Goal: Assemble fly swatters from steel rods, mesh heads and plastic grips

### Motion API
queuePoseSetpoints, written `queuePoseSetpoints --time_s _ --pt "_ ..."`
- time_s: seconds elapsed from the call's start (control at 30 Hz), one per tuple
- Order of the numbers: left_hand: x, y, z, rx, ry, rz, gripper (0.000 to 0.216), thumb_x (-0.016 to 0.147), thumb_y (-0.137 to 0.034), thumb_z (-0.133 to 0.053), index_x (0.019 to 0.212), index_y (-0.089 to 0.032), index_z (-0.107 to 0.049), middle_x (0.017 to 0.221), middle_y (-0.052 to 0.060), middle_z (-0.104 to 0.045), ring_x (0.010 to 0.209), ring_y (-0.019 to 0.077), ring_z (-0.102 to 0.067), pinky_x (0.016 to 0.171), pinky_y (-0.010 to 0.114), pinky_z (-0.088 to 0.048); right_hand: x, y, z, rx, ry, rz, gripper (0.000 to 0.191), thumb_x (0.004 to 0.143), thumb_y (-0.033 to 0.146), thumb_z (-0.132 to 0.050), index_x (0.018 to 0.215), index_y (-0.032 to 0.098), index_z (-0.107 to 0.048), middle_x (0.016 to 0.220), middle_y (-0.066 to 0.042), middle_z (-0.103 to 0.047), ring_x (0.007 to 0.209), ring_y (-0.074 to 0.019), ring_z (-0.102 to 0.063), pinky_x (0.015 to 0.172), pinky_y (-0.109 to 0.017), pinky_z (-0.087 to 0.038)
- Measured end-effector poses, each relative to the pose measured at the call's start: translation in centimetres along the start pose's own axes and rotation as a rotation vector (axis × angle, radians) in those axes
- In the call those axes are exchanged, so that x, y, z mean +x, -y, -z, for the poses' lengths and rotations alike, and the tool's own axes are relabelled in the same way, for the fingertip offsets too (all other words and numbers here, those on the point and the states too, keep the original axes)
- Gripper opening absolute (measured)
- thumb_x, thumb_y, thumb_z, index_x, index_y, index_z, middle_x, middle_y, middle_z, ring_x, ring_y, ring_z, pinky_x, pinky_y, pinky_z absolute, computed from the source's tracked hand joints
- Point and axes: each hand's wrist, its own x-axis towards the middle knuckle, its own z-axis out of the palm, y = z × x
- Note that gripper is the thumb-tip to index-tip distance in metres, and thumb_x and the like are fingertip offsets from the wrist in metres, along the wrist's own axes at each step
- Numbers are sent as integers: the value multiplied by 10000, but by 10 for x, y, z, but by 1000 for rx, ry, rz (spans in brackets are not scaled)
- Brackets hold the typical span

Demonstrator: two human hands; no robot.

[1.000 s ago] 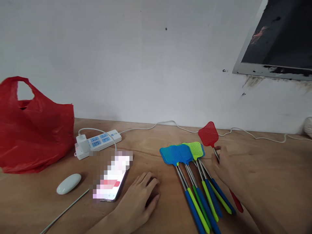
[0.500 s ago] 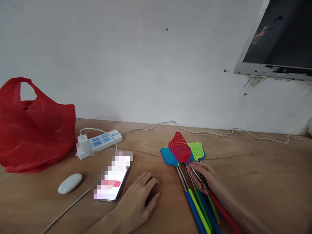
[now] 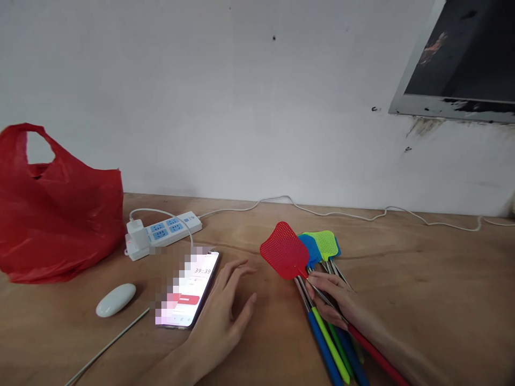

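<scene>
A red fly swatter (image 3: 285,251) with a metal shaft and red handle is gripped near its head by my right hand (image 3: 332,297). Beneath it lies a pile of other swatters, with a yellow-green head (image 3: 325,244) and a blue head (image 3: 310,250) showing. Their blue handle (image 3: 324,343) and yellow-green handle (image 3: 330,346) fan toward the near edge, beside green and darker ones. My left hand (image 3: 225,308) holds nothing; its fingers are spread, right beside a lit phone (image 3: 197,292) that shows digits on its screen.
A red plastic bag (image 3: 60,220) stands at the left. Behind the phone lies a white power strip (image 3: 164,233) with a plugged-in charger; its cord (image 3: 338,214) runs along the wall. A white mouse-shaped object (image 3: 116,300) and a pale cable (image 3: 108,346) are at the near left.
The red swatter's head has moved left and nearer, now covering the leftmost blue head. My left hand has shifted left toward the phone and its fingers have straightened.
</scene>
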Motion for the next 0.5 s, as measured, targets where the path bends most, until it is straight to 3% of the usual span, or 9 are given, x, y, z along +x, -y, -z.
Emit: queuePoseSetpoints --time_s 0.17,0.33,0.4,0.5 --pt "3 3 -5 -418 40 231 412 977 -375 -531 1363 -284 -417 1292 103 -592 1110 261 -619 930 437 -514 -8 8 -12 -1 81 -73 451 831 615 -600 668 198 -545 328 125 -344 245 -42 -185 279 -181 -140" --pt "9 2 -9 -745 29 345 620 931 -458 -593 1437 -246 -305 1029 56 -677 984 240 -651 865 411 -514 -13 4 -20 -10 124 -82 470 853 628 -571 654 206 -517 322 128 -322 243 -46 -189 288 -198 -111" --pt "11 1 -8 -810 42 367 569 930 -479 -600 1384 -214 -384 910 32 -684 880 220 -656 789 363 -518 -14 1 -22 -2 135 -84 463 867 611 -564 654 202 -518 320 129 -323 240 -42 -185 293 -200 -108" --pt "14 -1 -6 -859 102 357 361 935 -464 -619 1144 -172 -582 772 9 -670 720 171 -618 709 301 -493 -17 -2 -23 8 151 -82 447 893 579 -550 664 196 -524 321 128 -337 239 -37 -183 307 -196 -129"
